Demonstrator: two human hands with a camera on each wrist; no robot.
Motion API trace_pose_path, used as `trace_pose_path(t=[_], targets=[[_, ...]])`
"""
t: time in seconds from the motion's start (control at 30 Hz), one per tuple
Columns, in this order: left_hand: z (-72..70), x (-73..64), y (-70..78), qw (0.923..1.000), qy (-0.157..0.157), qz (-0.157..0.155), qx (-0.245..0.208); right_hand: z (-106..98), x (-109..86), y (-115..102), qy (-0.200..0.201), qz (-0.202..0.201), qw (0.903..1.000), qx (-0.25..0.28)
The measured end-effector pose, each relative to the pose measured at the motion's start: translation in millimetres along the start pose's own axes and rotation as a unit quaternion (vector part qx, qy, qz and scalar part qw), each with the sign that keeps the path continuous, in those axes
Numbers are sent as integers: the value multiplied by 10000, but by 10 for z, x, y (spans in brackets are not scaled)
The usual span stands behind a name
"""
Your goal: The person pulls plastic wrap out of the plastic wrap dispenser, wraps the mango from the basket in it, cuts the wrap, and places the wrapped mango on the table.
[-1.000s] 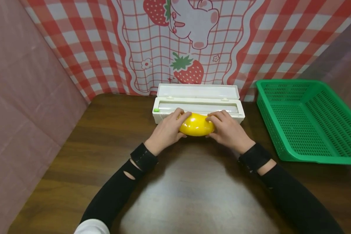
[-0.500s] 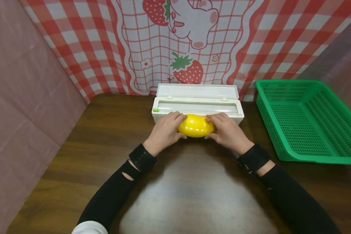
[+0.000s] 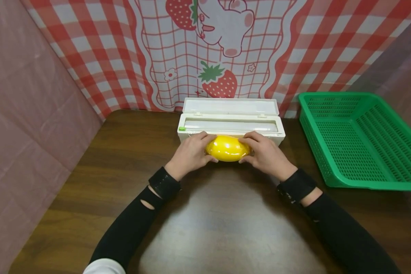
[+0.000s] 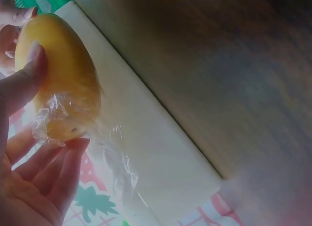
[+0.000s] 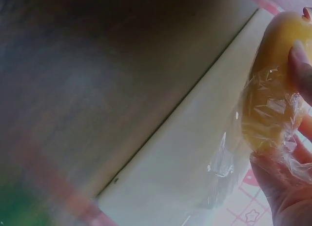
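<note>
A glossy yellow mango (image 3: pixel 228 148) is held between both hands just in front of the white cling film dispenser (image 3: pixel 231 126), whose lid stands raised at the back. My left hand (image 3: pixel 190 153) grips the mango's left end, thumb on the near side and fingers on the far side. At the other end my right hand (image 3: pixel 268 155) holds it in the same way. Clear cling film (image 4: pixel 53 116) clings wrinkled round the mango's end in the left wrist view. More cling film (image 5: pixel 222 162) stretches beside the dispenser in the right wrist view.
A green plastic basket (image 3: pixel 332 173) stands on the right of the brown wooden table (image 3: pixel 205 228). Behind the dispenser hangs a red and white checked cloth (image 3: pixel 109 57) with strawberry prints. A small green slider (image 3: pixel 182 128) sits at the dispenser's left end.
Both hands have shifted the mango slightly toward me and rolled it a little. My left fingers have lowered and slid toward its left end. The dispenser and basket stay put.
</note>
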State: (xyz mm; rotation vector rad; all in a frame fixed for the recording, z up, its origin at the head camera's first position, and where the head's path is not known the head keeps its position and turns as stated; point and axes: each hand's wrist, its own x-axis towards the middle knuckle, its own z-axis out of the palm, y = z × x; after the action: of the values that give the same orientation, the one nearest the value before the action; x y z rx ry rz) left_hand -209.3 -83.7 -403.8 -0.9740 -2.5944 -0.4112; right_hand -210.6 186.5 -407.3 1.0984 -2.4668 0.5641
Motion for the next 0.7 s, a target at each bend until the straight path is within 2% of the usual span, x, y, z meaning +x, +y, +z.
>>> trace_pose_path(t=[0.33,0.53,0.7], targets=[[1,-19,-29,9988,-294,-317,-232,-1,-7,8,-310,336,9989,103],[31,-39,-53,9981,-306,-509,-189,5,-8,30,-436,406,9981,149],[48,-36,-73,9970,-294,-636,-318,16,-9,22,-482,666,9964,199]])
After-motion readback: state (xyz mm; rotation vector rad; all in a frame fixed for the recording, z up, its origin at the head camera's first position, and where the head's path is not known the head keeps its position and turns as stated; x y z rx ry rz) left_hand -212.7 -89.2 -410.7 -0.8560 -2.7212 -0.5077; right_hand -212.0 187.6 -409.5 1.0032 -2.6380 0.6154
